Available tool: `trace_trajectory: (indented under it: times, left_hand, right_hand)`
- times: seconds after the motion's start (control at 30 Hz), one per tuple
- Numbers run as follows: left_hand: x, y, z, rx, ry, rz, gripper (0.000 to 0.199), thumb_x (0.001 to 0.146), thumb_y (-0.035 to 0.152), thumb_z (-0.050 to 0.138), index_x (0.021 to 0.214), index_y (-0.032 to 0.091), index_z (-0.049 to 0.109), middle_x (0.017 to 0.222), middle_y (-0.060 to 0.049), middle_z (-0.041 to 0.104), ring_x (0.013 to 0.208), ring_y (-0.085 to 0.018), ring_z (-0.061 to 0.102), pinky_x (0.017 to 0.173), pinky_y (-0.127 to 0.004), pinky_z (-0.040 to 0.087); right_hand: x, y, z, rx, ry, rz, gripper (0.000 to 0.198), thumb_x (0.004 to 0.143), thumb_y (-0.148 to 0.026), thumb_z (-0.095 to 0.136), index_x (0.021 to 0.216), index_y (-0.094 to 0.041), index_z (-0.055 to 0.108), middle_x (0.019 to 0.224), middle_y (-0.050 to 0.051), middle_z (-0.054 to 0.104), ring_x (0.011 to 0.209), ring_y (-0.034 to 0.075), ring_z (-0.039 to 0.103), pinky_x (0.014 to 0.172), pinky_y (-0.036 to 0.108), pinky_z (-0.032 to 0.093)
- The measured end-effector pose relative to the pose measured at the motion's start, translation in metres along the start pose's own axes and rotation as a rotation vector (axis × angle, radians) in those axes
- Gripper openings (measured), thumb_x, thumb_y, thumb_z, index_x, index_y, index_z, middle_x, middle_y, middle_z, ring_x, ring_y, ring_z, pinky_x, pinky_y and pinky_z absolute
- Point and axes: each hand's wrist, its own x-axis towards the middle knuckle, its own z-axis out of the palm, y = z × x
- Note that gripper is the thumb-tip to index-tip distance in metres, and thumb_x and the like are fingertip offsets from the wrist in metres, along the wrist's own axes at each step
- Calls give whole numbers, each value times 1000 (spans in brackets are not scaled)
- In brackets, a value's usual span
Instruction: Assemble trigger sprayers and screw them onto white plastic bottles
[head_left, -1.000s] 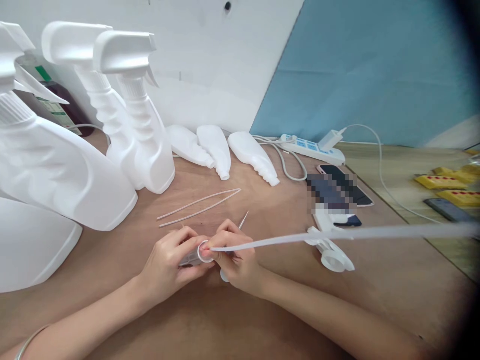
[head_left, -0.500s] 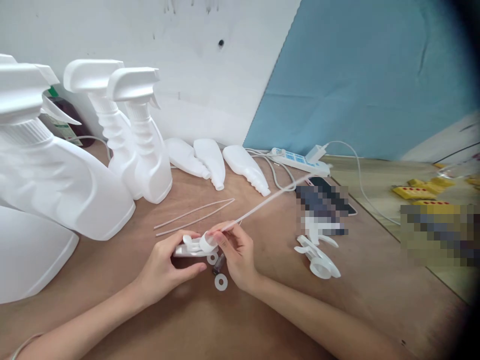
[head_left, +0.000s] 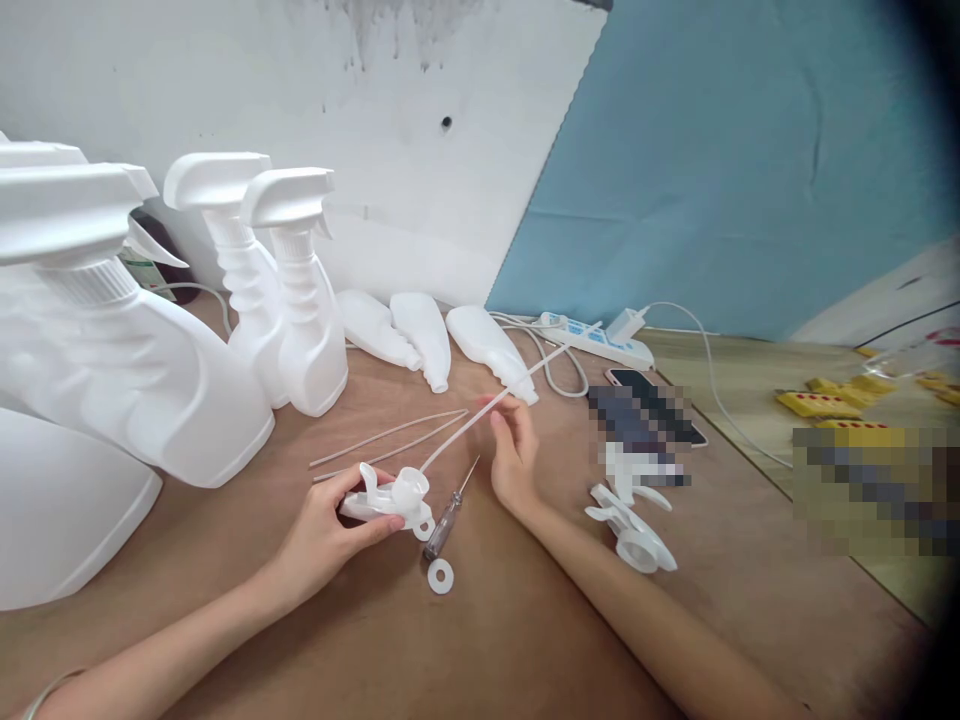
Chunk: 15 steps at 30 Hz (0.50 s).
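Observation:
My left hand (head_left: pixel 319 540) is closed around a white trigger spray head (head_left: pixel 373 503), its round collar facing up and to the right. From that collar a long thin white dip tube (head_left: pixel 461 432) slants up and away. My right hand (head_left: pixel 514 455) has its fingertips closed around the tube about midway along. Between and below the hands, a small screwdriver (head_left: pixel 444 525) with a clear dark handle lies on the table. One white ring washer (head_left: pixel 441 576) rests beside the handle; another washer (head_left: pixel 425 529) is partly hidden by the spray head.
Two loose tubes (head_left: pixel 390 437) lie beyond my left hand. Assembled white spray bottles (head_left: pixel 311 340) stand at left; small white bottles (head_left: pixel 420 340) lie by the wall. Rightward are more spray heads (head_left: pixel 634 525), a phone (head_left: pixel 656 400) and a power strip (head_left: pixel 596 340) with cables.
My right hand has slid up along the tube, away from the spray head's collar. My left hand still holds the spray head, and the screwdriver now shows fully.

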Motion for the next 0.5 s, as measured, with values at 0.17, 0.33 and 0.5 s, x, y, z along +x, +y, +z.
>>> trace_trajectory:
  times: [0.17,0.33,0.5]
  left_hand:
    - [0,3,-2,-27,30,-4,29,69,40,62,85,17,56,72,2,59,61,-11,46,56,-18,35]
    - [-1,6,-4,-76,22,-1,31,72,44,59,85,17,54,75,0,60,63,-13,50,57,-19,38]
    - [-2,7,-4,-62,17,24,28,73,43,57,83,17,54,73,0,59,61,-12,51,56,-19,39]
  right_hand:
    - [42,40,-21,-532,152,-101,32,77,-23,48,108,-16,45,116,13,48,114,25,39,97,46,27]
    - [57,57,-27,-747,111,24,60,76,-34,53,126,-8,32,127,23,39,119,33,33,96,51,24]
    - [58,62,-26,-637,63,158,60,70,-36,61,119,-8,41,115,23,51,113,36,39,94,52,24]
